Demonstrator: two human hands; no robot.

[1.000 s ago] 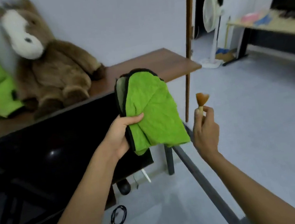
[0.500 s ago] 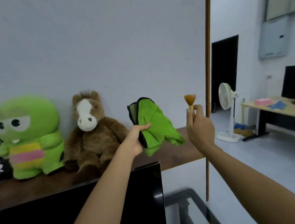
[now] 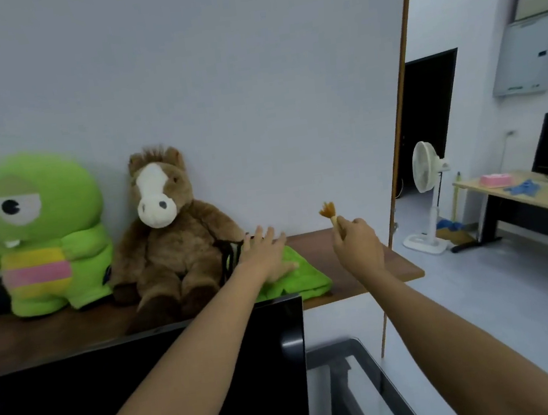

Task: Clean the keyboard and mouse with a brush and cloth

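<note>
Both hands out: L hand (image 3: 266,254) flat on cloth (image 3: 304,281), R hand (image 3: 356,242) pinching brush (image 3: 330,212).

**One head-worn view, facing the wall**

A single wide-angle camera looks out from the person's head, forward and slightly down, along both outstretched forearms. It faces the brown surface (image 3: 369,264) against the white wall, near enough that its right edge sits mid-frame. The room's far side opens rightward. No second view overlaps.

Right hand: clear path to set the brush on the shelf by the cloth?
Probably yes. The right hand grips the brush above bare shelf, just right of the green cloth. Nothing lies between. The left hand rests open on the cloth, off to the side.
</note>
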